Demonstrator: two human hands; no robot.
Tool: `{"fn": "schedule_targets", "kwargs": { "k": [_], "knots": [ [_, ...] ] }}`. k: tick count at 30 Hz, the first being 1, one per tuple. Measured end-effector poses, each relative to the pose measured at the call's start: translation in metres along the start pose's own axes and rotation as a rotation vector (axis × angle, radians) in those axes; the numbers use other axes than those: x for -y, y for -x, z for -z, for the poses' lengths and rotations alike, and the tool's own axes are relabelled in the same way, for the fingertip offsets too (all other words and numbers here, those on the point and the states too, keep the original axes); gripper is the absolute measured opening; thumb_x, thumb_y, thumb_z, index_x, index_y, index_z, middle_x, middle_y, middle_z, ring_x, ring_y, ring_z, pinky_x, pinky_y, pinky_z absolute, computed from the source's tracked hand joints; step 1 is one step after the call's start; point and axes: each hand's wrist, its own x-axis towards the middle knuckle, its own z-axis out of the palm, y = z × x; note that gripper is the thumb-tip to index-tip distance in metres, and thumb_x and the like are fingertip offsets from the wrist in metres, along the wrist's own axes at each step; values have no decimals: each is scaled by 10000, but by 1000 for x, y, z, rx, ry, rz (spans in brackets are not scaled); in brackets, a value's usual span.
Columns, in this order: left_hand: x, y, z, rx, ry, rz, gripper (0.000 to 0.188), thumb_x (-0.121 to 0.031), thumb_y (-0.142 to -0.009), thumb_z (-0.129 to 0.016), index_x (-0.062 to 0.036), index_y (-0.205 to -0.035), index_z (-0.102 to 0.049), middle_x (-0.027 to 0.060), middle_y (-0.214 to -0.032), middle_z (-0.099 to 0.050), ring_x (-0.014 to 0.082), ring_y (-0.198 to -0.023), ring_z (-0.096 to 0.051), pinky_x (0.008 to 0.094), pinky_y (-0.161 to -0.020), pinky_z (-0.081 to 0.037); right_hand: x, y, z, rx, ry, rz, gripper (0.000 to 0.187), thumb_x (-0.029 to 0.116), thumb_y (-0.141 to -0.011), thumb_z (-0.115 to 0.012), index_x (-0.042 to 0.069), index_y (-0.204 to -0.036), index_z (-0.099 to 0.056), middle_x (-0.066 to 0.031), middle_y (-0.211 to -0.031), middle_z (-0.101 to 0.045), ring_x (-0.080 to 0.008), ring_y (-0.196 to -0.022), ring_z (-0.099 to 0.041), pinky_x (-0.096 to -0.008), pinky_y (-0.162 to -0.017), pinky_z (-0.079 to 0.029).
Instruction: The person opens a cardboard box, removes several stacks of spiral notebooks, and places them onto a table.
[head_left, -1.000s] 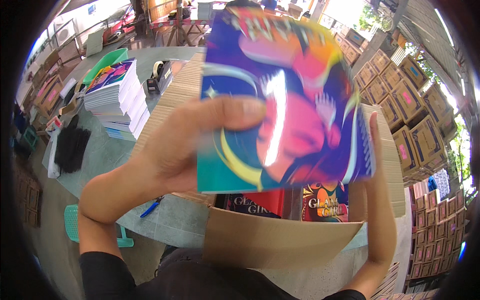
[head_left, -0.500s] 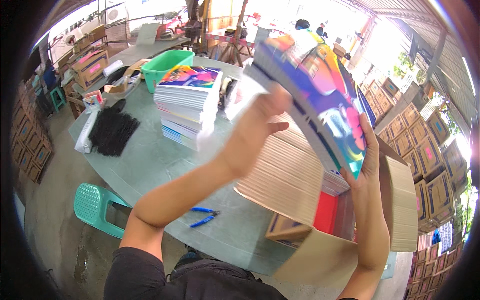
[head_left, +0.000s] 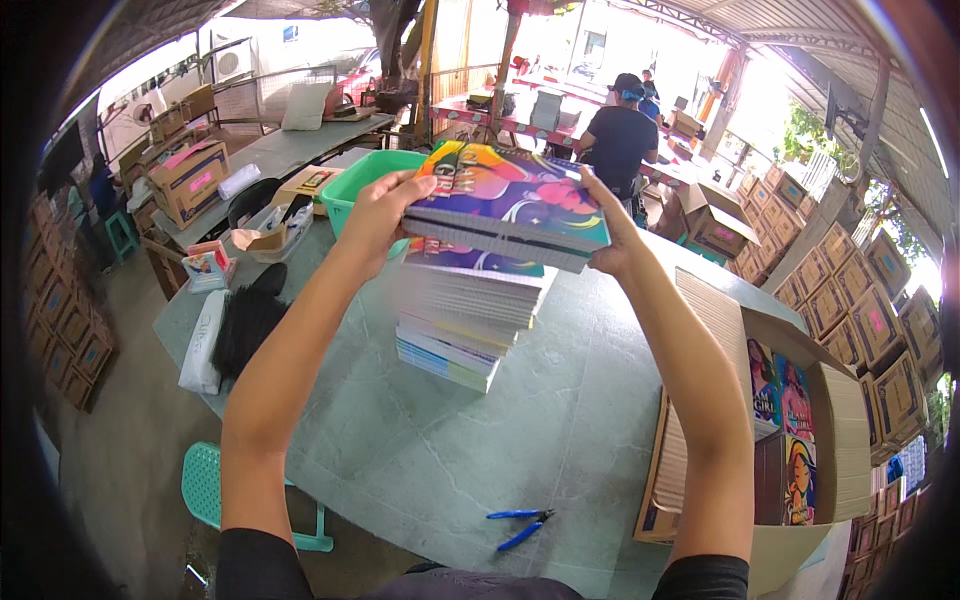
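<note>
Both hands grip a bundle of notebooks [head_left: 515,205] with bright purple, pink and orange covers. My left hand [head_left: 382,218] closes on its left end, and my right hand [head_left: 612,232] clasps the right end. The bundle is held nearly level, directly over a taller pile of notebooks [head_left: 465,310] on the table; I cannot tell whether the two touch. At the right stands an open cardboard carton [head_left: 845,440] with more colourful notebooks [head_left: 797,470] inside it.
Blue-handled cutters [head_left: 520,527] lie on the grey-green table [head_left: 400,450] near its front edge. A green bin [head_left: 370,175], a black brush-like item [head_left: 250,325] and a white packet [head_left: 203,345] are at the left. A green stool [head_left: 203,485] stands below. Another person [head_left: 620,140] sits beyond.
The notebook bundle went from tilted above the carton to level over the pile, moving left. My left hand, earlier loose beside it, now grips its left end. My view has shifted too.
</note>
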Motion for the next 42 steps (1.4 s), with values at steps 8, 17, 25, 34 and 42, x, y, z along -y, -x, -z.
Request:
{"fn": "schedule_targets", "kwargs": {
  "k": [8,17,25,34,42],
  "knots": [
    [79,-14,49,-11,-352,-64,529,-349,-883,-528,-82,-1317,-385,122,-1309,-407,176,-1198,-382,300,-1018,-252,-37,-43,8,-224,1158,-492,838,834,-688,-306,40,-662,-571,-105,-562,-562,-174,-440,-550,-250,-395,-402],
    [66,-7,59,-158,-167,-145,663,-485,-900,-462,10,-1323,-333,142,-1294,-427,200,-1234,-361,307,-1037,-233,7,5,3,-264,1366,-463,950,828,-729,-142,-8,-776,-591,-151,-678,-634,-213,-562,-634,-284,-465,-477],
    [51,68,2,-173,-535,-621,207,-183,-861,-575,-16,-983,-565,80,-956,-591,164,-883,-538,298,-781,-418,73,197,58,-512,1593,-324,675,666,-812,-431,14,-797,-603,-76,-634,-604,-135,-504,-592,-242,-450,-468],
    [24,148,-221,539,-377,-628,101,-20,-767,-605,-25,-868,-606,75,-853,-609,143,-766,-565,247,-629,-441,94,450,130,-443,1576,-655,540,429,-636,-774,19,-949,-616,-99,-851,-642,-190,-766,-621,-320,-690,-496],
    [44,211,-495,1225,-465,-179,230,-73,-824,-503,35,-1021,-552,124,-775,-603,177,-708,-604,308,-666,-486,13,572,208,-176,1916,-175,508,397,-647,-742,17,-930,-557,-167,-804,-580,-349,-833,-575,-422,-740,-455]
  ]
}}
